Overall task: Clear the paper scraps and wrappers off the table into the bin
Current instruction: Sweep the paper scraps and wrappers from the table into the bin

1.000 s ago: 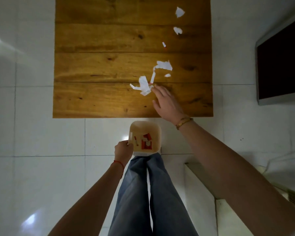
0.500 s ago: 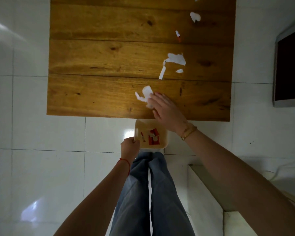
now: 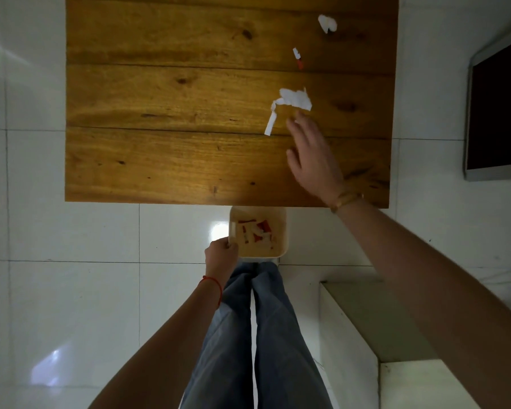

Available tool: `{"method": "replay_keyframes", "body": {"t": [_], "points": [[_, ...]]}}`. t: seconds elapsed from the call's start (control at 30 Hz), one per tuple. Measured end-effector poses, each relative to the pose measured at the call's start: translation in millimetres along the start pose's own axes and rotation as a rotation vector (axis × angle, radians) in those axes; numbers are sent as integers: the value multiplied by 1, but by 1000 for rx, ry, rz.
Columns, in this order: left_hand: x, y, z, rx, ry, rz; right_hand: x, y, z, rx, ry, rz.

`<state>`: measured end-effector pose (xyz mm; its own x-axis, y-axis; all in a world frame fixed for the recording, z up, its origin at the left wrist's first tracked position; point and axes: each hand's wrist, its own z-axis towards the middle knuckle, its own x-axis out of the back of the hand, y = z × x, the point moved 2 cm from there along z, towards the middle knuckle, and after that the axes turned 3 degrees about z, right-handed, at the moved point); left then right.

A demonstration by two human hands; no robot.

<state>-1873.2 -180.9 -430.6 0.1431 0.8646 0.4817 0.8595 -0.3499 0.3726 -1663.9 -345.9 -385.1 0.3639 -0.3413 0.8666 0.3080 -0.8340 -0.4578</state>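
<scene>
A wooden table (image 3: 165, 119) carries white paper scraps on its right half: a large torn scrap with a hanging strip (image 3: 292, 101), a small white and red wrapper bit (image 3: 298, 57) farther back, and a crumpled scrap (image 3: 327, 23) near the far edge. My right hand (image 3: 313, 154) lies flat over the table, fingers spread, fingertips just below the large scrap, holding nothing. My left hand (image 3: 221, 255) grips the left rim of a small beige bin (image 3: 281, 249) held under the table's near edge. Red and white wrappers lie inside the bin.
White tiled floor surrounds the table. A dark screen with a pale frame (image 3: 502, 113) stands at the right. A pale bench or ledge (image 3: 375, 320) sits to my right, beside my legs in blue jeans (image 3: 257, 335).
The scrap my right hand was sweeping along the near plank is off the table. The hand has moved away from the table's near edge up to the large scrap. The bin sits closer under the edge.
</scene>
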Motion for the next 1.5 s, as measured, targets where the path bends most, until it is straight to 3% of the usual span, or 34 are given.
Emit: {"method": "replay_keyframes", "body": {"t": [0.13, 0.3, 0.63, 0.83, 1.1, 1.5], "points": [[-2, -1, 1, -4, -2, 8, 4, 13, 47, -119, -79, 42], [-3, 0, 1, -18, 7, 21, -14, -7, 54, -16, -186, 38], [4, 2, -11, -26, 20, 52, -65, -53, -78, 266, -297, 28], [7, -3, -32, -12, 15, 58, -78, -70, -146, 243, -394, 79], [26, -3, -74, -30, -1, 99, -36, -77, -179, -8, -167, 186], [80, 55, -145, -241, -31, 147, 53, -97, -226, -213, 105, 234]]}}
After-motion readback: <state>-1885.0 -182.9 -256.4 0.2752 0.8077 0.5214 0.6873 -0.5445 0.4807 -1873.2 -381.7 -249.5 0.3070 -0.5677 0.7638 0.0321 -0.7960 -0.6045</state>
